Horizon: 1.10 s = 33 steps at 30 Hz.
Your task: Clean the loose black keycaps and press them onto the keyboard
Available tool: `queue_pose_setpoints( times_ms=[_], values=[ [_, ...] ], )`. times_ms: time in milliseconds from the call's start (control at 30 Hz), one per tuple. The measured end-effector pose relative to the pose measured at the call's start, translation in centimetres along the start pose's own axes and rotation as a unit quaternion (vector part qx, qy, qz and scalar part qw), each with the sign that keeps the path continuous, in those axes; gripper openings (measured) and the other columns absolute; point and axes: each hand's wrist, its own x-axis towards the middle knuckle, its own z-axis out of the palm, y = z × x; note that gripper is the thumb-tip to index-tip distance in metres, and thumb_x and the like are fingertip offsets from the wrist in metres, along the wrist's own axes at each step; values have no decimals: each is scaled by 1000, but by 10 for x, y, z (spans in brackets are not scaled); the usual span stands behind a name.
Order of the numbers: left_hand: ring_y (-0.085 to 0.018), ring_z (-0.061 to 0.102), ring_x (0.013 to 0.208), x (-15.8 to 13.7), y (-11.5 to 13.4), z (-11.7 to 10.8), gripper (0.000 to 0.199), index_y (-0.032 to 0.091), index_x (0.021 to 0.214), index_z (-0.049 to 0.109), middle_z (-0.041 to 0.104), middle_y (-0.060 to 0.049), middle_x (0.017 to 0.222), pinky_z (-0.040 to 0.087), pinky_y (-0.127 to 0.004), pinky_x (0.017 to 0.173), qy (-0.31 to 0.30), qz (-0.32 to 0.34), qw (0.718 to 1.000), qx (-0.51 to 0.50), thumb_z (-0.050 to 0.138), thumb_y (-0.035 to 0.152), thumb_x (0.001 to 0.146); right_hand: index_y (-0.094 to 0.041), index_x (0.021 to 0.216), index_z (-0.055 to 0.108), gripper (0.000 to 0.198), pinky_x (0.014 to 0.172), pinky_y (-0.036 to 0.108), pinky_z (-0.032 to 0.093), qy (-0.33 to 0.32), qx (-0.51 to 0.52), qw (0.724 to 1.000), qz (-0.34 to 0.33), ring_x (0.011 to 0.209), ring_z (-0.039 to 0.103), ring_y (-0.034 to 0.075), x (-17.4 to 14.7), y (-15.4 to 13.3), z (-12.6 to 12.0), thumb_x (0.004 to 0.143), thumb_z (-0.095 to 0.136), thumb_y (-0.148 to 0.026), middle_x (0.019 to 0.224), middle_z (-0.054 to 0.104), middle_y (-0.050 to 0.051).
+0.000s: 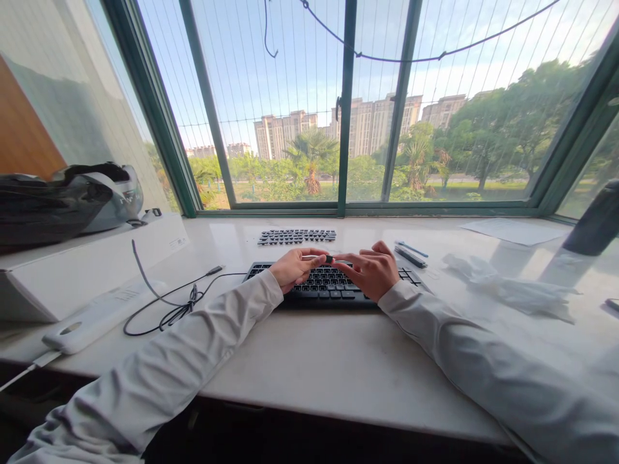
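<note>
Over the black keyboard (pixel 333 296), my left hand (pixel 294 268) pinches a small black keycap (pixel 329 259) between thumb and fingers. My right hand (pixel 373 270) comes in from the other side, its fingers closed and their tips right beside the keycap. A thin pale bit shows at those right fingertips, too small to name. The keyboard lies flat on the pale counter, partly covered by both hands, and its frame shows several switches without caps. Behind it, several loose black keycaps (pixel 296 237) are laid out in rows.
A coiled black cable (pixel 181 311) and a white power strip (pixel 97 316) lie at left, beside a white box (pixel 97 270) with a dark bag (pixel 58 200). At right are pens (pixel 411 256), crumpled clear plastic (pixel 507 283), paper (pixel 515 231) and a dark cylinder (pixel 597 219).
</note>
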Motion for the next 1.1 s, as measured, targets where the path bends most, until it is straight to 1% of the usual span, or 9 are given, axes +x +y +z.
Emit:
queue_pose_setpoints(
  times_ms=[167, 367, 600, 733, 800, 867, 933, 1000, 1100],
  values=[
    [2, 23, 31, -1, 2, 1, 48, 12, 96, 59, 56, 5, 56, 12, -19, 30, 4, 3, 1000, 6, 73, 46, 65, -29, 95, 73, 36, 72, 28, 26, 4, 7, 1000, 2, 53, 51, 8, 0, -1, -2, 87, 45, -52, 56, 64, -1],
    [1, 25, 30, -4, 2, 1, 43, 14, 100, 60, 58, 4, 56, 15, -17, 30, -1, 36, 999, 39, 69, 44, 71, -29, 93, 73, 36, 71, 28, 26, 9, 14, 1000, 0, 51, 51, 8, 0, 1, -1, 87, 45, -51, 56, 64, -1],
    [1, 28, 30, -8, 8, 1, 40, 14, 101, 63, 69, -4, 74, 21, -17, 30, 16, 63, 992, 109, 65, 43, 74, -30, 104, 69, 40, 73, 28, 25, 10, -2, 1000, 13, 52, 53, 9, -2, 4, 2, 86, 44, -56, 54, 62, -2],
    [1, 29, 31, -9, 10, 1, 41, 15, 105, 63, 71, -8, 89, 22, -18, 31, 5, 57, 990, 129, 64, 43, 75, -30, 101, 69, 37, 73, 27, 25, -5, 18, 1000, -10, 53, 53, 8, -3, 5, 3, 88, 43, -52, 55, 63, -3],
    [0, 31, 31, -9, 9, 1, 42, 16, 107, 63, 71, -7, 89, 24, -18, 32, 2, 67, 987, 144, 63, 43, 76, -29, 100, 69, 36, 72, 27, 26, -13, 28, 999, -17, 52, 53, 8, -3, 6, 4, 88, 43, -51, 56, 63, -3],
    [-3, 44, 37, -9, 8, 0, 39, 17, 106, 65, 72, -6, 85, 32, -18, 38, 4, 102, 979, 174, 62, 42, 76, -27, 98, 69, 36, 72, 27, 26, -21, 31, 999, -20, 53, 53, 9, -4, 6, 5, 88, 44, -51, 58, 64, -3],
    [-9, 58, 54, -10, 7, -2, 36, 18, 104, 68, 72, -5, 79, 41, -19, 49, 9, 154, 961, 228, 64, 40, 75, -26, 98, 68, 36, 73, 27, 27, -36, 30, 999, -22, 52, 53, 9, -4, 6, 7, 88, 44, -51, 59, 65, -3],
    [-14, 63, 67, -10, 6, -5, 33, 20, 100, 71, 72, -4, 77, 44, -21, 57, 15, 199, 935, 292, 67, 38, 73, -26, 99, 68, 36, 74, 27, 27, -59, 30, 998, -25, 52, 53, 10, -4, 6, 10, 87, 45, -51, 61, 66, -2],
    [-15, 62, 70, -10, 5, -9, 29, 23, 95, 73, 73, -3, 79, 42, -21, 57, 25, 228, 902, 365, 70, 37, 69, -27, 99, 68, 35, 76, 28, 27, -94, 33, 995, -29, 54, 54, 10, -4, 4, 13, 87, 46, -51, 65, 68, -2]
  ],
)
